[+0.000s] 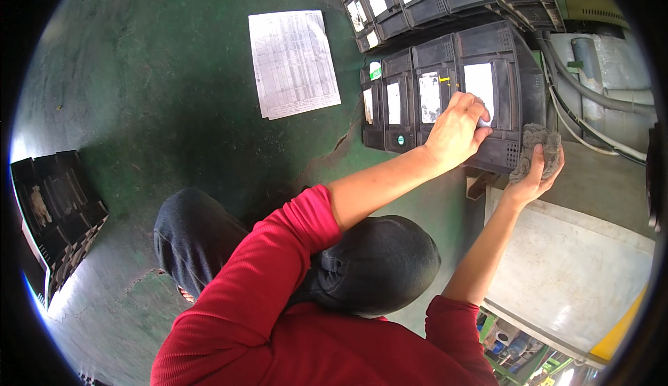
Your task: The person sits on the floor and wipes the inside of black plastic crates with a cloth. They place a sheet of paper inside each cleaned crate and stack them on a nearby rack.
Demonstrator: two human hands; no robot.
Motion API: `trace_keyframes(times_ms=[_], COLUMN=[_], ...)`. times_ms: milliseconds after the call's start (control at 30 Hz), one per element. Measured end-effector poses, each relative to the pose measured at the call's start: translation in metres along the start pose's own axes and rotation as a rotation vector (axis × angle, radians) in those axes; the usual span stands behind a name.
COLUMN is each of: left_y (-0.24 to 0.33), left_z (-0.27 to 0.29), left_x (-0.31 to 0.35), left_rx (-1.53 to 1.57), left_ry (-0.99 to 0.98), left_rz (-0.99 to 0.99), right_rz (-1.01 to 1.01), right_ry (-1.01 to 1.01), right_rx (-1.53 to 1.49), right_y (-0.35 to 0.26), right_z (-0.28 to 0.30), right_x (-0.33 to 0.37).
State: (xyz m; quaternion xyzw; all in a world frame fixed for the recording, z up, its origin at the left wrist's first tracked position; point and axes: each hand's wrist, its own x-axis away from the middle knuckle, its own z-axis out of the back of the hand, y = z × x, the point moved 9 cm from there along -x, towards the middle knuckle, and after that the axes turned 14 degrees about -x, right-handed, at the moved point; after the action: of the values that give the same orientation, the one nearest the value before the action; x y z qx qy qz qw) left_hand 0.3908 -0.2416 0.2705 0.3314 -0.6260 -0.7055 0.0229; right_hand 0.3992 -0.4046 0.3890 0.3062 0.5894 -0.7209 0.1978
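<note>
Crates (436, 57) at upper right of frame, both hands at the row's near end

Floor (188, 87): dark green, cracked, fills upper left and centre. Person sits low at bottom centre, red sleeves (243, 281), dark trousers (379, 264). Pale panel (570, 268) at lower right.

Crates are black plastic, lined up right of upper centre. Second black row (437, 10) just beside, at top edge of frame. Another black crate (59, 201) at far left.

Printed paper sheets (294, 66) flat on floor, upper centre, well apart from the hands.

Left hand (456, 130), right of centre: fingers curled nearly closed, tips against the white label (478, 83) on the end crate. Small pale bit at fingertips; cannot tell if it's held or part of the label.

Right hand (537, 177), lower and further right: thumb and fingers wrapped round a grey cloth (537, 142), bunched up, beside the end crate's outer corner.

Smallest: green-and-white sticker (376, 71) on the far-end crates, yellow mark (445, 80) beside the neighbouring label.
</note>
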Motion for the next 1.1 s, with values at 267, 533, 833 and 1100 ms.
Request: trace_keyframes(times_ms=[267, 533, 833, 1100], left_y=[-0.002, -0.007, 0.002, -0.023], left_z=[-0.009, -0.007, -0.008, -0.009], left_x=[-0.006, -0.002, -0.006, -0.018], left_rx=[-0.163, -0.009, -0.114, -0.033], left_ry=[-0.085, -0.075, -0.036, -0.306], left_rz=[0.078, 0.125, -0.028, 0.037], right_rz=[-0.011, -0.004, 0.004, -0.01], right_ry=[0.024, 0.023, 0.004, 0.019], right_rx=[0.01, 0.028, 0.004, 0.036], right_y=[-0.001, -0.001, -0.001, -0.004], right_z=[0.0, 0.003, 0.0, -0.001], right_x=[0.002, 0.001, 0.0, 0.001])
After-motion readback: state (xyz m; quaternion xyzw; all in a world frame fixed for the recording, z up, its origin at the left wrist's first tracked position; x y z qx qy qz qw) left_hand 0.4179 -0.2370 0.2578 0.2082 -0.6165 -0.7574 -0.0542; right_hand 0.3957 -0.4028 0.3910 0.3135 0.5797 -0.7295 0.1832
